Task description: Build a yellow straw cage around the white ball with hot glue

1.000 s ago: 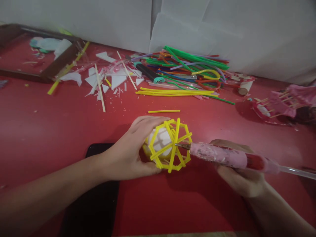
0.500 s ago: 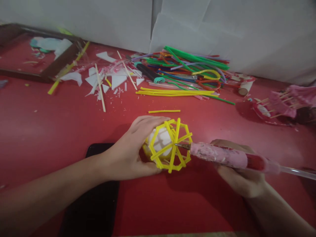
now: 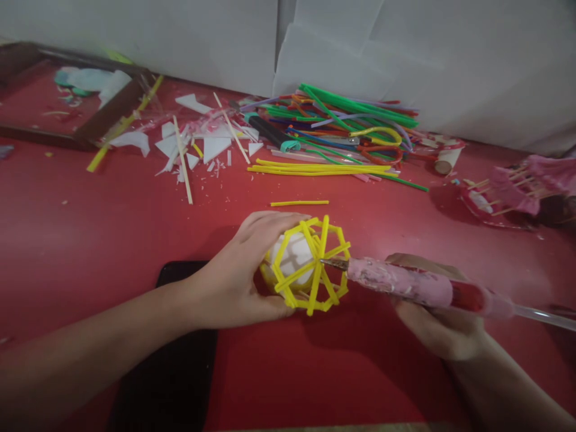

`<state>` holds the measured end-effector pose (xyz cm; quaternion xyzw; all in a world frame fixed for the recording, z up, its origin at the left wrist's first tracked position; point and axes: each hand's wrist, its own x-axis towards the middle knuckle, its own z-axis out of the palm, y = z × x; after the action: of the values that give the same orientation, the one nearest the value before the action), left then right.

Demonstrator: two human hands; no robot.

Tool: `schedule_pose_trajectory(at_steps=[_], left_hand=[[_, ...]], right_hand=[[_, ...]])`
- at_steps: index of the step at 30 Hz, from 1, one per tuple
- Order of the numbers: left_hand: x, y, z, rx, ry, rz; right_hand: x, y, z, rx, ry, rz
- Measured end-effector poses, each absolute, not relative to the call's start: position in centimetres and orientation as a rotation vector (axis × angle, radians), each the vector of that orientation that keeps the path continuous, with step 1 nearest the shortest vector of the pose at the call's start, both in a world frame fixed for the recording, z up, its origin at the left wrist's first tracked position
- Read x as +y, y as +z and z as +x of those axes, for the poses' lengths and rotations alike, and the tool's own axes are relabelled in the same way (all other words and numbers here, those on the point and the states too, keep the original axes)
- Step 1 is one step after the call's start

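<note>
Red desk [image 3: 279, 372], glossy w/ soft highlights L & R, fills most of the view; pale grey-white sheets [image 3: 135, 45] stand upright along its back edge, overlapping near mid. Back L corner: dark brown frame [image 3: 38, 135] lying flat, w/ a crumpled white-teal piece inside. Next to it, white scraps [image 3: 216, 148], thin wooden sticks [image 3: 183, 161] & crumbs strewn about. Back centre: messy heap of coloured sticks [image 3: 360, 108], mostly green on top, w/ a black-teal tool [image 3: 272, 133] at its L side; longer yellow sticks [image 3: 315, 170] lie just in front, one short yellow stick [image 3: 299, 203] nearer. Far R: pink model [image 3: 513, 186] w/ wooden picks. Black slab [image 3: 180, 366] lies partly under the L forearm.

Front centre – yellow lattice [image 3: 294, 276] w/ a white rounded piece [image 3: 292, 247] inside, gripped btwn L hand's [image 3: 229, 282] thumb & fingers. R hand [image 3: 441, 324] is wrapped round a pink glue gun [image 3: 400, 279], metal tip at the crossing of the bars – can't tell if touching.
</note>
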<state>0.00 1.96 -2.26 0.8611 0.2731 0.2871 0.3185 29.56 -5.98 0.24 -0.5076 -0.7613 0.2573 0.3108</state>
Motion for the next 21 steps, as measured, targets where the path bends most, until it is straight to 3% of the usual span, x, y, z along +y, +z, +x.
schedule_pose_trajectory(at_steps=[21], left_hand=[[1.75, -2.29, 0.12, 0.742, 0.767, 2.223]], right_hand=[[-6.24, -0.32, 30.24, -1.998, 0.670, -1.334]])
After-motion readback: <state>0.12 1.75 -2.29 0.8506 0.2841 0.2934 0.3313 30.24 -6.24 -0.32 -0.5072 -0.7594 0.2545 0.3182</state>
